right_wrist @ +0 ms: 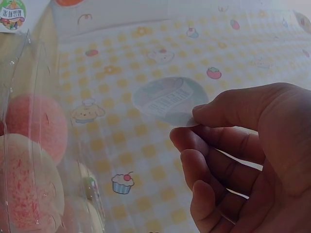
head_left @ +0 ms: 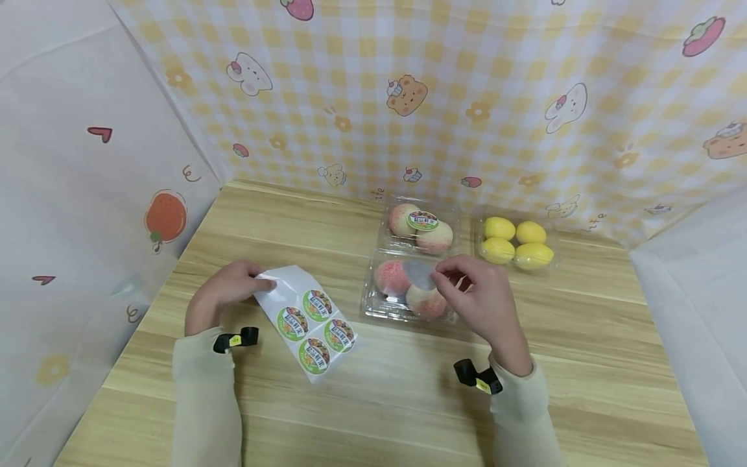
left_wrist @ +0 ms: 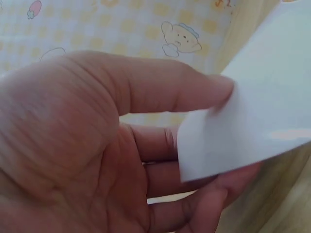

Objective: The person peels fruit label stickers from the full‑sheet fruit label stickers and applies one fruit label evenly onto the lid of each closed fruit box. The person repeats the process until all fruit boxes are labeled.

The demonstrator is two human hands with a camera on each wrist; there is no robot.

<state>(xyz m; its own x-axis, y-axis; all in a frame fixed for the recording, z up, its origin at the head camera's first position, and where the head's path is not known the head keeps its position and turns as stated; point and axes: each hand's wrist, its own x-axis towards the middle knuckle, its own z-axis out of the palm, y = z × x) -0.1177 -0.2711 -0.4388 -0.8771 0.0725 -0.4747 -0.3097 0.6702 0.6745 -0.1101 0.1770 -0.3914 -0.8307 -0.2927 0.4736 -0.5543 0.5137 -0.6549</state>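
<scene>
Where nine o'clock falls from the near peach box (head_left: 373, 299), twelve pointing away from the person: left hand (head_left: 229, 285), thumb above and fingers beneath, pinching the bare far-left corner of a white sheet (head_left: 292, 285). Grip presumably chosen to steady the sheet without covering the print.

White sheet, at eight o'clock, lying aslant; whether all of it rests on the table (head_left: 373, 415) cannot be told. Bears four round stickers (head_left: 318, 305), grouped toward its near end.

Near peach box, clear plastic, two peaches (head_left: 392, 277) inside. Stands between the hands, likely for easy reach.

Far peach box (head_left: 388, 240), at twelve o'clock, just beyond the near one; two peaches, round label (head_left: 423, 220) on top. Apparently set back to free the nearer space.

Loose sticker (head_left: 417, 275), grey side up, over the near peach box in the head view; apart from it in the right wrist view. Held by its edge, presumably to touch little of the sticky side.

Right hand (head_left: 484, 301), at three o'clock: thumb and forefinger pinching that edge, other fingers curled below.

Lemon box (head_left: 516, 241), at two o'clock, clear plastic, four lemons (head_left: 499, 228); seemingly set aside to leave room.
</scene>
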